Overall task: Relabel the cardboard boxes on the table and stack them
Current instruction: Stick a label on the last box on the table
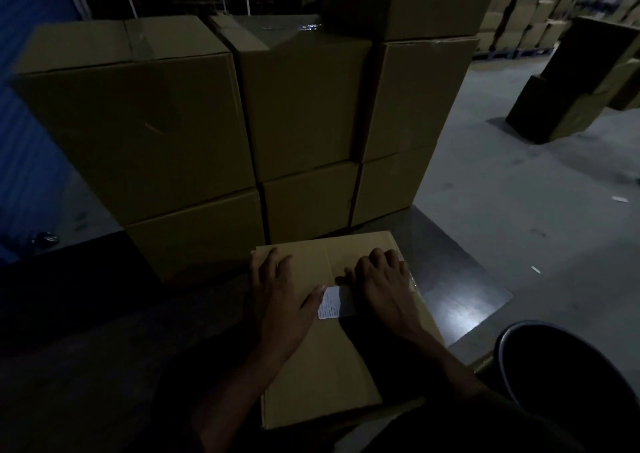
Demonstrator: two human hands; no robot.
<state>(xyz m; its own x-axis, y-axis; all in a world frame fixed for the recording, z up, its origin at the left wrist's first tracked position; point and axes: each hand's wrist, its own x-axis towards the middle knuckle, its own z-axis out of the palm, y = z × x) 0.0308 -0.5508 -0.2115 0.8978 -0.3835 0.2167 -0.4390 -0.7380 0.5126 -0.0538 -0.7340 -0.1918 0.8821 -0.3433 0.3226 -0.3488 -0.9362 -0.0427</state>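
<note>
A closed cardboard box [325, 376] lies on the dark table [460, 279] right in front of me. A small white label [333, 303] sits on its top, near the taped seam. My left hand [280, 300] rests flat on the box top, its thumb tip touching the label's left edge. My right hand [384, 286] lies palm down on the box, fingers curled at the far right corner and thumb at the label's upper edge. Neither hand holds anything.
A stack of large cardboard boxes [221, 134], two to three high, stands on the table just behind the near box. A dark round bin [568, 376] is at lower right. More boxes [585, 82] stand on the grey floor to the right; a blue wall [27, 113] on the left.
</note>
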